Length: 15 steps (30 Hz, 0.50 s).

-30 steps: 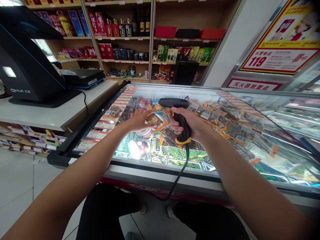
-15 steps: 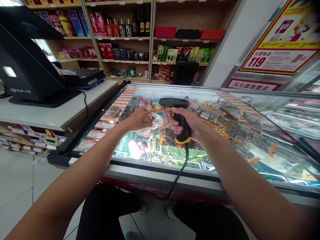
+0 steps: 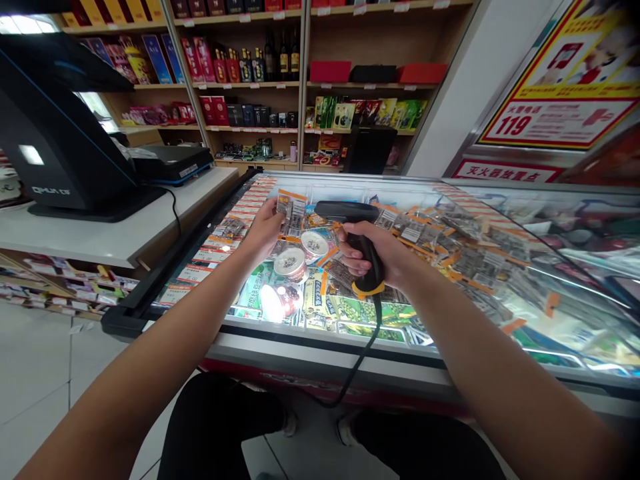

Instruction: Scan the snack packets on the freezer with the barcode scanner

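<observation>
Packet (image 3: 296, 212), orange-edged, at centre of frame, pinched along its left side by left hand (image 3: 265, 228), shows far more face than half a second ago, now exposed beside scanner (image 3: 345, 211) clasped in right hand (image 3: 384, 249).

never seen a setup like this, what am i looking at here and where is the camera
No machine arms here, just a person's two bare hands, seen by one camera worn on the head, looking forward and down. The left hand has a clear packet with orange ends in its grip. The right hand holds a black and yellow handheld scanner, its cable hanging down. Below is a display chest containing more packets and round tubs. A white counter stands to the left, with stocked shelves behind.
</observation>
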{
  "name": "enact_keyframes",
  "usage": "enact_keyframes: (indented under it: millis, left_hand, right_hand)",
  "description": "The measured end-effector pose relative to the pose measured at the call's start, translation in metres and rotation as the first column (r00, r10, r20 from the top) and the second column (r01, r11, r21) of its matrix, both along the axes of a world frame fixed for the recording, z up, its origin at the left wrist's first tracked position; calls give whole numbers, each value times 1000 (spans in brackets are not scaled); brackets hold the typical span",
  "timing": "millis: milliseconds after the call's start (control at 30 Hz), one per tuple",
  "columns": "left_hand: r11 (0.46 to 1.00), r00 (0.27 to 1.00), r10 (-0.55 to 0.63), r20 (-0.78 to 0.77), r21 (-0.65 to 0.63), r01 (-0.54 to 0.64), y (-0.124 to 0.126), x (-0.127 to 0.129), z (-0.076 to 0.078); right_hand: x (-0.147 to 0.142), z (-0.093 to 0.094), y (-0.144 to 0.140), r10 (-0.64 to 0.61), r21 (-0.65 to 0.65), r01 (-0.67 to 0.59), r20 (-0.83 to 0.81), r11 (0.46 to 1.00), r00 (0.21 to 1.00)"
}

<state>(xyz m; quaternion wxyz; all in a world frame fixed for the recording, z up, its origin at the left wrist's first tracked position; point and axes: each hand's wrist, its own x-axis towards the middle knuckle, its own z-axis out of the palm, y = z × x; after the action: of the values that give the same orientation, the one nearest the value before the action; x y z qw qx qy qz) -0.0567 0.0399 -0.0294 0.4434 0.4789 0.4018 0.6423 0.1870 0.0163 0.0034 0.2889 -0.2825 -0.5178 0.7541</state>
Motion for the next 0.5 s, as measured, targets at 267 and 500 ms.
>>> enact_keyframes:
  millis: [267, 500]
  left_hand:
    - [999, 982, -34, 184, -6, 36, -4, 0, 5]
    - [1000, 985, -7, 170, 24, 3, -1, -5, 4]
  right_hand:
    - [-1, 4, -4, 7, -39, -5, 65, 999, 998]
    - [-3, 2, -6, 58, -66, -50, 126, 997, 990]
